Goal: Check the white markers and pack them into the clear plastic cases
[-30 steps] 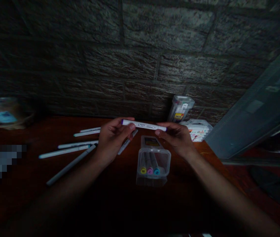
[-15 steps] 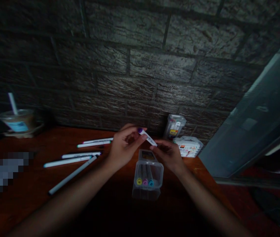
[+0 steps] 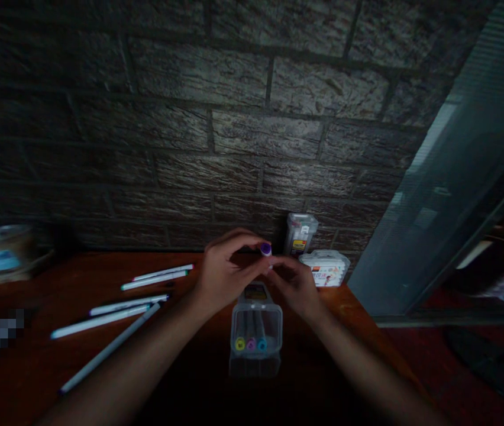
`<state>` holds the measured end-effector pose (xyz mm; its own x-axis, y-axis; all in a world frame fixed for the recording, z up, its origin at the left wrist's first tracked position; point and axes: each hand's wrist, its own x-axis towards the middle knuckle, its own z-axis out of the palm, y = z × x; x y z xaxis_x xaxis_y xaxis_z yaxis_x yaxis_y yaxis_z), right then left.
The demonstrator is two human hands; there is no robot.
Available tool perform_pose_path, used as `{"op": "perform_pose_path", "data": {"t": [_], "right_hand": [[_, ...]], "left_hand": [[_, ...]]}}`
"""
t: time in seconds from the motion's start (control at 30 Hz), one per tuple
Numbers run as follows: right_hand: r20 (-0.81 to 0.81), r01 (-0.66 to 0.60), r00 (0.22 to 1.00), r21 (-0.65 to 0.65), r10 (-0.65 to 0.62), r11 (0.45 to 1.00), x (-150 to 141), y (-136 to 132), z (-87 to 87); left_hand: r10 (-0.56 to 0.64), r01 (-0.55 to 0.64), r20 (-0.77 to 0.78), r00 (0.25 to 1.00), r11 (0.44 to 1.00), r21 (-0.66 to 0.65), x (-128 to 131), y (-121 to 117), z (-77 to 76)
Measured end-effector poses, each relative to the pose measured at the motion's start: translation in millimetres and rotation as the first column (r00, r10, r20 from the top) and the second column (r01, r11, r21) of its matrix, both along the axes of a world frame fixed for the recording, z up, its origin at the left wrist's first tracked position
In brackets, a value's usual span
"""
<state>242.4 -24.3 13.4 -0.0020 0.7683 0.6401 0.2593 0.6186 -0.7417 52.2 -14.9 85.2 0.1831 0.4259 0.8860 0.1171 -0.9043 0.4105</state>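
A white marker with a purple end [image 3: 266, 249] is held up between my two hands, its purple end tipped toward me. My left hand [image 3: 225, 269] pinches it from the left, thumb and forefinger closed on it. From the other side, the fingertips of my right hand [image 3: 295, 285] grip its lower part. Just below them lies a clear plastic case [image 3: 256, 362] with its lid open toward me. Three markers rest inside, with yellow, pink and blue ends [image 3: 251, 344]. Several loose white markers [image 3: 101, 325] lie on the table left of my left hand.
A clear upright case [image 3: 300, 234] and a white carry box [image 3: 326, 269] stand by the brick wall [image 3: 234, 136]. A drink cup with a straw [image 3: 1, 251] is at far left. The wooden table [image 3: 216, 349] ends at the right near a grey frame [image 3: 394, 260].
The marker has turned from slanting sideways to pointing its purple end at me. Both hands have drawn closer together around it. The view has shifted slightly right and up.
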Motion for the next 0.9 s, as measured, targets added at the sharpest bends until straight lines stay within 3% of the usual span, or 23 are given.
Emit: {"op": "perform_pose_path", "data": {"t": [0.27,0.5,0.67,0.77,0.9], "right_hand": [[0.116,0.054,0.991,0.096,-0.065,0.994,2.5,-4.1,3.8],[0.160,0.033,0.985,0.173,-0.061,0.984,8.7,-1.5,4.8],[0.191,0.130,0.967,0.190,-0.167,0.973,11.1,-3.9,9.9],[0.175,0.181,0.960,0.208,-0.219,0.961,12.8,-8.6,19.5],[0.107,0.204,0.968,0.205,-0.229,0.957,12.1,-18.4,39.1]], "left_hand": [[0.009,-0.008,0.050,0.999,1.000,-0.007,2.7,-3.4,-3.7],[-0.113,0.111,0.014,0.994,0.990,0.093,7.5,-16.3,-6.7],[0.009,0.004,0.082,0.997,0.988,-0.153,-12.5,6.1,12.5],[-0.025,0.023,-0.006,1.000,0.970,-0.243,-35.5,30.5,22.7],[-0.098,0.026,-0.311,0.945,0.973,-0.228,-55.9,54.8,20.8]]}}
